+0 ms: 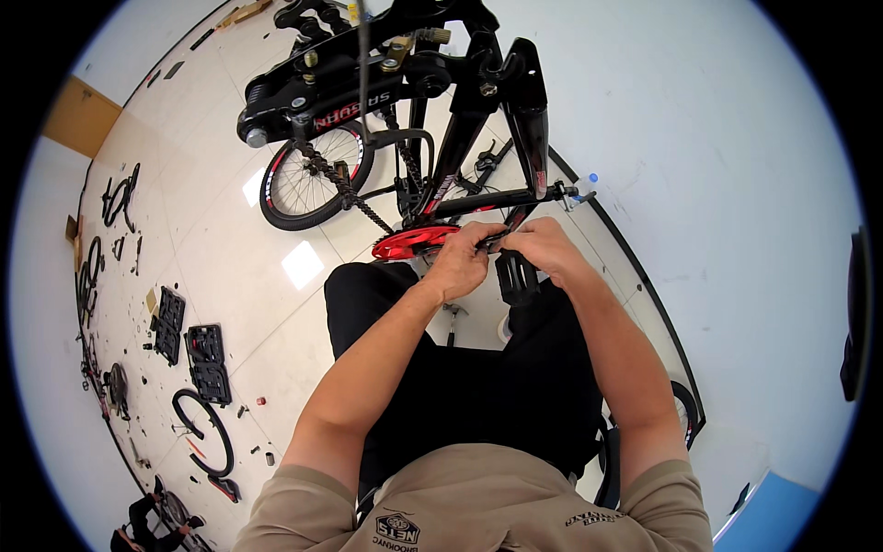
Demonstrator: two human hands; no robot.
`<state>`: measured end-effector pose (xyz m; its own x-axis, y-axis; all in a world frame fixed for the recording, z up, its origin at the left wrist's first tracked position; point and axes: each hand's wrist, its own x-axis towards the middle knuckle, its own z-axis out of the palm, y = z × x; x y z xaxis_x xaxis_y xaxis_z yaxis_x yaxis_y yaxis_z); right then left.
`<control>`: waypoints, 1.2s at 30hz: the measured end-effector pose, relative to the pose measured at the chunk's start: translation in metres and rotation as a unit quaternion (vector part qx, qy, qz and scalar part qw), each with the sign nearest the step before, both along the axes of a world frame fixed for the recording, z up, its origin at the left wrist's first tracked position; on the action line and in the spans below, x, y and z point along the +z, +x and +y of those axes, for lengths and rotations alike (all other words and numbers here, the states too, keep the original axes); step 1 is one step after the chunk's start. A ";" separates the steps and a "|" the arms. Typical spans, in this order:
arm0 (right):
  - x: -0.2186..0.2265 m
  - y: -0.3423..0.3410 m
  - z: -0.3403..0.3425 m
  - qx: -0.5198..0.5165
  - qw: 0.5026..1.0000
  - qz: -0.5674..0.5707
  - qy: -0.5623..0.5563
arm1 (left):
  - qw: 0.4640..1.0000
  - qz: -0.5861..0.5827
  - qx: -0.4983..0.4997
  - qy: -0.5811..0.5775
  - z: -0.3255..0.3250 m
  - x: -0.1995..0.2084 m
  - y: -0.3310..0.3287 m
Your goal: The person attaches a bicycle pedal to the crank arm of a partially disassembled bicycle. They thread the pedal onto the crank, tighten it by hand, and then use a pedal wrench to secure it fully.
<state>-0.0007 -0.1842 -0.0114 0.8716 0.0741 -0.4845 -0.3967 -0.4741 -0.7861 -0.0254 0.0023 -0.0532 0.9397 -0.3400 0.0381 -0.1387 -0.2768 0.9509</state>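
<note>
A black bicycle frame [457, 129] stands in front of me with its red chainring [405, 242] low on the left. My left hand [460, 262] is beside the chainring, its fingers closed around a dark bar that looks like the crank arm [494, 243]. My right hand [544, 248] meets it from the right, thumb and fingers pinched at the bar's end; what lies between them is hidden. Just below the fingertips hangs a black pedal [518, 279]. Chain and coil spring parts run up to the left from the chainring.
A wheel with a black tyre [317, 177] lies behind the frame. Open black tool cases [207, 362] and a loose tyre [204, 432] are on the tiled floor at left. A hammer [452, 322] lies between my legs. Another person [143, 526] works at the far lower left.
</note>
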 end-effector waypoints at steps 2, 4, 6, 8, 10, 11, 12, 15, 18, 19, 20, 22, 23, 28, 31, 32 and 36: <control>-0.003 0.002 0.005 0.027 0.995 -0.047 -0.082 | 0.999 -0.039 0.006 0.011 -0.003 -0.008 -0.002; -0.008 0.002 0.008 0.039 0.991 -0.078 -0.105 | 0.996 -0.077 0.017 0.036 -0.001 -0.013 -0.001; -0.006 -0.003 0.006 -0.040 0.999 -0.030 0.011 | 0.999 -0.043 0.014 0.018 -0.005 -0.021 0.002; -0.007 -0.004 0.003 -0.096 0.993 0.017 0.067 | 0.999 -0.013 0.008 0.033 -0.010 -0.007 0.001; -0.003 -0.004 0.005 -0.115 0.986 0.046 0.114 | 0.998 -0.017 0.006 0.054 -0.007 -0.005 0.000; -0.004 -0.003 0.007 -0.110 0.985 0.053 0.121 | 0.998 -0.015 0.003 0.061 -0.003 -0.005 0.000; -0.004 -0.002 0.004 -0.108 0.985 0.058 0.124 | 0.998 -0.013 -0.004 0.063 -0.005 -0.004 0.001; -0.013 0.001 -0.003 -0.100 0.975 0.081 0.180 | 0.999 0.012 0.002 0.038 -0.004 -0.002 0.000; -0.014 0.002 -0.013 -0.091 0.960 0.105 0.244 | 0.999 0.031 0.008 0.022 -0.006 0.003 0.001; -0.014 0.002 -0.015 -0.088 0.954 0.119 0.261 | 0.999 0.034 0.007 0.015 -0.007 0.005 0.002; -0.016 0.002 -0.013 -0.085 0.948 0.132 0.278 | 0.999 0.032 0.012 0.020 -0.005 0.006 0.001; -0.018 0.002 -0.016 -0.082 0.936 0.147 0.309 | 0.999 0.020 0.023 -0.013 -0.004 0.005 0.001; -0.015 0.000 -0.015 -0.080 0.932 0.155 0.319 | 0.998 0.002 0.036 -0.047 -0.004 0.000 0.000; -0.021 -0.012 -0.017 -0.106 0.916 0.150 0.357 | 1.000 0.023 0.002 -0.017 0.002 0.003 0.002; -0.033 -0.023 -0.021 -0.166 0.897 0.144 0.384 | 0.999 0.039 0.003 -0.009 0.001 0.007 0.002; -0.036 -0.027 -0.025 -0.183 0.889 0.142 0.395 | 0.999 0.047 0.000 -0.005 0.001 0.010 0.002; -0.032 -0.039 -0.020 -0.220 0.855 0.133 0.451 | 0.999 0.049 0.000 -0.011 0.004 0.009 0.004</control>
<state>-0.0396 -0.2045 -0.0438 0.7796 0.2149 -0.5882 -0.6016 0.5182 -0.6079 -0.0218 0.0065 -0.0443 0.9390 -0.3410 -0.0456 -0.0459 -0.2555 0.9657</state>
